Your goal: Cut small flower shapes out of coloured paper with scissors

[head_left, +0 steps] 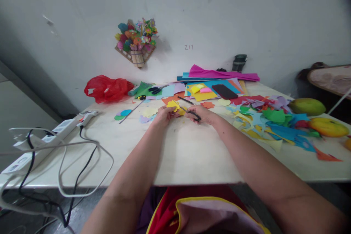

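My left hand (164, 114) pinches a small yellow paper piece (174, 105) above the white table (192, 150). My right hand (202, 113) grips a pair of black-handled scissors (189, 110), whose blades reach into the yellow piece. Both hands meet near the middle of the table, with my forearms stretched out over its front edge.
Coloured paper sheets, a black phone (224, 91) and scraps (274, 120) cover the back and right of the table. A red plastic bag (107, 88), a second pair of scissors (156, 89), a thin stick (131, 111), mangoes (307, 106) and a power strip with cables (52, 139) lie around. A paper flower bouquet (136, 40) hangs on the wall.
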A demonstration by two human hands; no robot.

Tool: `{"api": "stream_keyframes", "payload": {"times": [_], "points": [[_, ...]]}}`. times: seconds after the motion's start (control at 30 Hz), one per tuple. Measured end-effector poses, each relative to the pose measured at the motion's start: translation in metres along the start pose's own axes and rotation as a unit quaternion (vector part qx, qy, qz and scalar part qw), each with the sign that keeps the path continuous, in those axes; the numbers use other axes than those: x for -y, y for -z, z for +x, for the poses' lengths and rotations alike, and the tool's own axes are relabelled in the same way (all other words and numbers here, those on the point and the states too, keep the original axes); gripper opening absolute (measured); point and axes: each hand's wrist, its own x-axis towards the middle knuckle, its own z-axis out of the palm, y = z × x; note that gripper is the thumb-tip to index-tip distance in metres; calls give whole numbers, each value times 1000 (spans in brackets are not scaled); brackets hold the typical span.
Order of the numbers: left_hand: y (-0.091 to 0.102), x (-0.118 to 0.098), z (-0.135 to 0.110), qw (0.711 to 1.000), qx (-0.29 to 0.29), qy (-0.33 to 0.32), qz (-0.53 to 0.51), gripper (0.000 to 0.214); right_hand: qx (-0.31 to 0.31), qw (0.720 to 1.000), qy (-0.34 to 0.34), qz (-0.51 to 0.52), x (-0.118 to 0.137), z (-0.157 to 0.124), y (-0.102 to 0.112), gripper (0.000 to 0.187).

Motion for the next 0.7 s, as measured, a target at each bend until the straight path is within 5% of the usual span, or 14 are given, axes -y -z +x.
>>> {"api": "stream_keyframes", "payload": {"times": [0.7], "points": [[-1,0,-2,1000,10,1,-5,9,16,999,-20,48,3,0,-1,15]]}}
